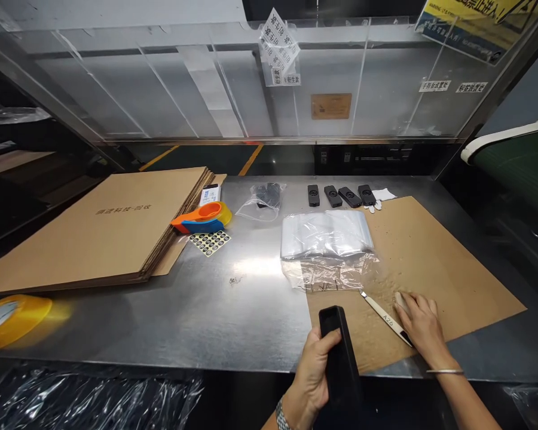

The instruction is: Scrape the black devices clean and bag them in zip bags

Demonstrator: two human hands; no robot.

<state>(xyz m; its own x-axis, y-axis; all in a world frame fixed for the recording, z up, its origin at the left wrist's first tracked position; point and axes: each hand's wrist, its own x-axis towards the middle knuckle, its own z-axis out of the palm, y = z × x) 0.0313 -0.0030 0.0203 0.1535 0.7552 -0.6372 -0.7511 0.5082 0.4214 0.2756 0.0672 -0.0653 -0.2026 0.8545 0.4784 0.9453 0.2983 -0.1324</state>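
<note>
- Clock directions run from the centre of a head-worn view over a metal table (pixel 183 328)
- At five o'clock, the left hand (pixel 309 370), with a watch at its wrist, grasps a long black case (pixel 346 370), fingers wrapped round it and thumb over its left edge; the case tilts at the table's near edge
- At four o'clock, the right hand (pixel 419 325), with a bracelet at its wrist, rests with bent fingers on a flat cardboard sheet (pixel 457 275); something pale shows at its fingertips, but whether worn or gripped, I cannot tell
- Also at four o'clock, a slim pale tool (pixel 385 316) marked A26 lies slantwise, its near end just beside the right hand
- At three o'clock, near the centre, clear plastic bags (pixel 327 233) lie stacked, partly over the sheet
- Between two and three o'clock, four small black devices (pixel 333 196) sit in a row
- At nine o'clock, an orange and blue tape dispenser (pixel 201 226) touches a cardboard stack (pixel 103 227)
</note>
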